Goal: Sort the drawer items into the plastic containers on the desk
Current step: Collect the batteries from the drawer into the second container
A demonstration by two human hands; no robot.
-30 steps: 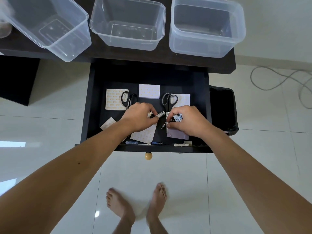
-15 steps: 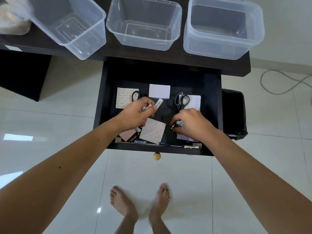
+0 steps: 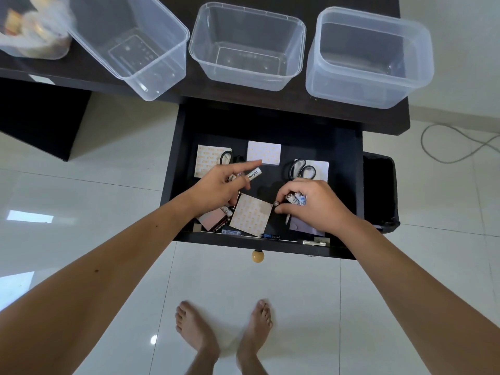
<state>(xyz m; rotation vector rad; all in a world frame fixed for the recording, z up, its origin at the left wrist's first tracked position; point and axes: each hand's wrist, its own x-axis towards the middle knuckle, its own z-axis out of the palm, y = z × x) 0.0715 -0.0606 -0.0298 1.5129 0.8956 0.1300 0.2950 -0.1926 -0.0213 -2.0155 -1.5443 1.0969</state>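
The left hand [image 3: 216, 185], at the centre of the frame over the open drawer [image 3: 349, 185], grips a white battery [image 3: 254, 174] with others under its curled fingers, while its index finger points straight out toward the upper right. The right hand [image 3: 311, 204], just right of centre, clutches a small bunch of batteries [image 3: 296, 198] between thumb and curled fingers, low over the drawer floor. Between the two hands lies a tan patterned square pad [image 3: 251, 215], tilted, with a pinkish pad [image 3: 212, 219] and loose dark batteries [image 3: 223, 226] at its lower left; two more batteries [image 3: 231, 232] lie along the drawer's front edge. Above the left hand sit a cream pad [image 3: 207, 161] with black-handled scissors [image 3: 227, 158] on it and a white pad [image 3: 263, 152]; grey-handled scissors [image 3: 300, 169] rest on another white pad [image 3: 320, 169] just above the right hand. Across the top of the frame, on the dark desk [image 3: 297, 101], three clear plastic containers stand: the left container [image 3: 135, 44], tilted in view, the middle container [image 3: 247, 47] and the right container [image 3: 370, 58], none showing any contents. A blurred tub [image 3: 35, 31] with something in it sits at the upper left corner. A black bin [image 3: 380, 193] stands against the drawer's right side. Pale tiled floor [image 3: 81, 201] lies open to the left and below, where bare feet [image 3: 224, 339] stand.
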